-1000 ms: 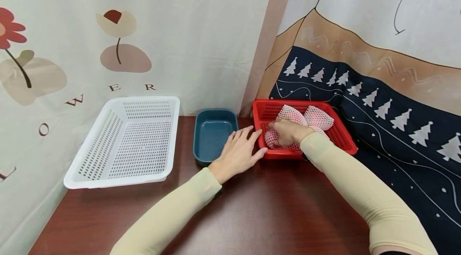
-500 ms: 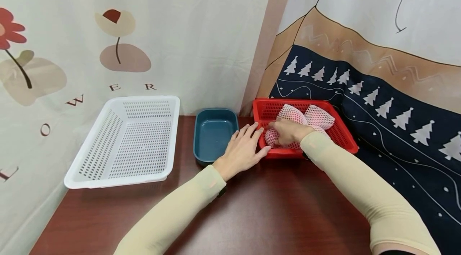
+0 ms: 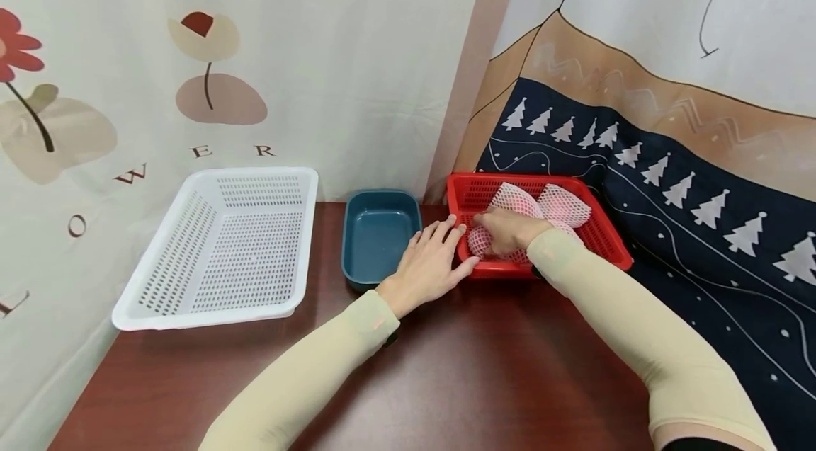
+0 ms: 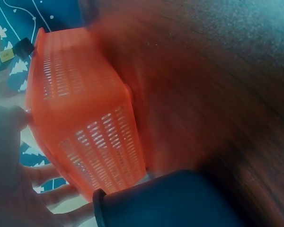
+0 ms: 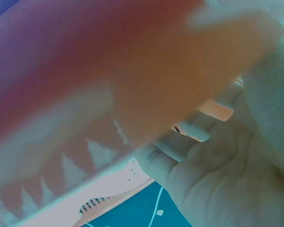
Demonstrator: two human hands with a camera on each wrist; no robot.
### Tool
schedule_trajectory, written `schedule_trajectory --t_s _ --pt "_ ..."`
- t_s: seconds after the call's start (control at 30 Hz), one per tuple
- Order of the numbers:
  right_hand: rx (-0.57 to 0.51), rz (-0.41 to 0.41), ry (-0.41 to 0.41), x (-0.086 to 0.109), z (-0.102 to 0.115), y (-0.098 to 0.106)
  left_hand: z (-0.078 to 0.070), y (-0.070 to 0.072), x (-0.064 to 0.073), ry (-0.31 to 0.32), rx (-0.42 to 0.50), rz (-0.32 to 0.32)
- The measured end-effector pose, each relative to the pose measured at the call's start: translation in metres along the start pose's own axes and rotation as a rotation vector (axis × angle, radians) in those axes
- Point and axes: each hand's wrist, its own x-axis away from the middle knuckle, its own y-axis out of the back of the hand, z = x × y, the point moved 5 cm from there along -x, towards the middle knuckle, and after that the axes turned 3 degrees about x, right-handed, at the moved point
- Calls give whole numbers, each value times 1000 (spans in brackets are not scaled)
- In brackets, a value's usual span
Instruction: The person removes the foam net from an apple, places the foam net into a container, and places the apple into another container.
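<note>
My left hand [image 3: 428, 268] lies over the left rim of a red plastic basket [image 3: 494, 272], fingers spread and nearly straight. In the left wrist view its thumb touches the rim of this basket [image 4: 99, 137]. Inside the basket are several round pinkish fruits in white foam nets, such as one at the back right [image 3: 564, 206]. My right hand [image 3: 510, 230] reaches into the basket, its curled fingers gripping a smaller net-wrapped fruit [image 3: 478, 242] at the front left. Most of those fingertips are hidden. The right wrist view shows my palm [image 5: 217, 175] close up, partly behind the blurred basket wall.
Left of the red basket stands a dark blue rectangular tub [image 3: 376, 238]. A large white perforated basket [image 3: 296, 246] sits farther left. All are on a dark red-brown wooden table [image 3: 484, 373], with printed curtains [image 3: 357, 69] hanging behind and to the right.
My left hand has shifted slightly right along the red basket's rim. The right hand has stayed in nearly the same place on the net-wrapped fruit.
</note>
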Motion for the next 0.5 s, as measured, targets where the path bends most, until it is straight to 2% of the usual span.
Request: schedule_trajectory --t_s 0.2,0.5 --pt "17 23 36 -2 5 6 2 2 0 19 1 11" --pt "40 76 23 -4 6 8 -1 0 -1 12 13 9"
